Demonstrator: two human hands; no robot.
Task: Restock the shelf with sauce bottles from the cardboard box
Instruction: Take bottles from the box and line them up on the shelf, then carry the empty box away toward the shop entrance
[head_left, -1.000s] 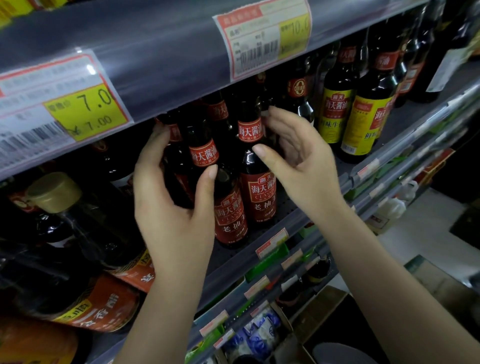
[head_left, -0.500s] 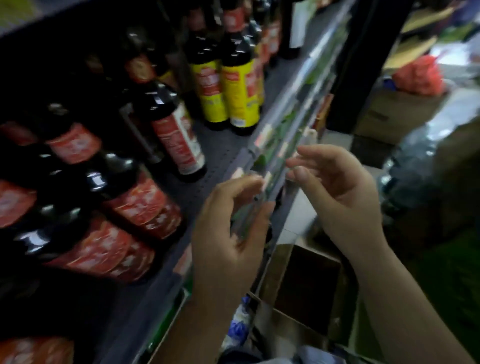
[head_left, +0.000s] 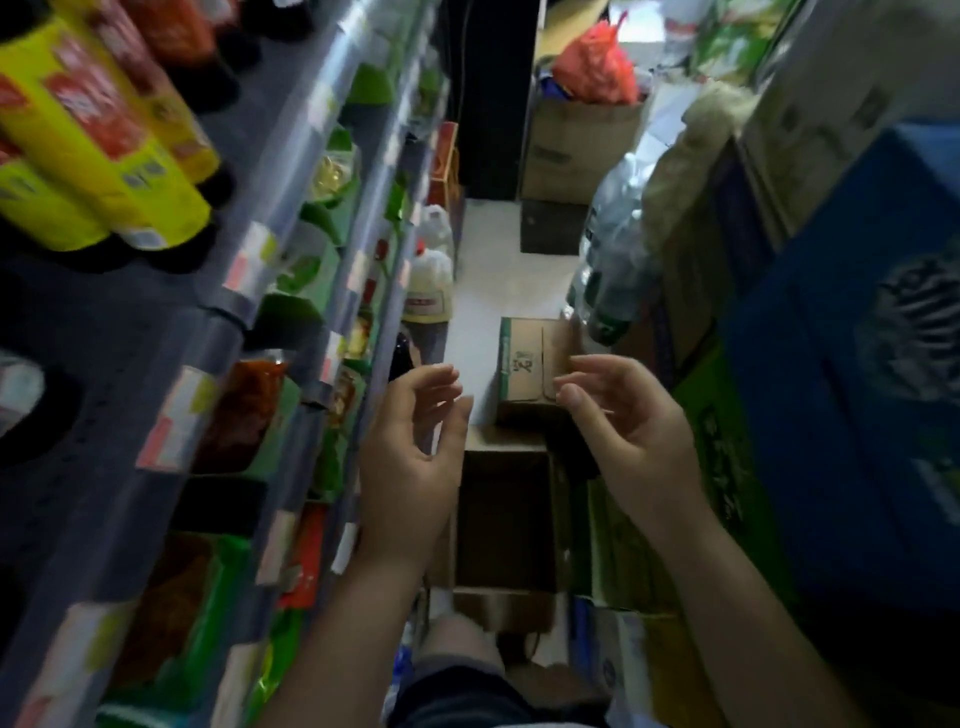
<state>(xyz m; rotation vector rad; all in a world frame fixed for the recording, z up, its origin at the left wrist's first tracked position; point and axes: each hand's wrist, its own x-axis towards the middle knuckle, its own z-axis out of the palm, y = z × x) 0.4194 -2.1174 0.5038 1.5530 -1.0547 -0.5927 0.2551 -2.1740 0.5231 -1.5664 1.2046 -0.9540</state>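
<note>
I look down the aisle at an open cardboard box (head_left: 506, 519) on the floor; its inside is dark and I cannot see bottles in it. My left hand (head_left: 410, 447) and my right hand (head_left: 628, 431) hover above it, palms facing each other, fingers loosely curled, holding nothing. Sauce bottles with yellow labels (head_left: 104, 171) stand on the shelf (head_left: 156, 332) at the upper left. The picture is blurred by motion.
Lower shelves with green and red packets (head_left: 291, 395) run along the left. A smaller brown carton (head_left: 530, 364) lies beyond the open box. Stacked cartons, a blue case (head_left: 852, 364) and wrapped water bottles (head_left: 618, 249) crowd the right. Oil jugs (head_left: 428, 280) stand on the floor.
Both hands have left the red-labelled bottles on the shelf and dropped away from it, empty. My view has swung down from the shelf to the floor and the box.
</note>
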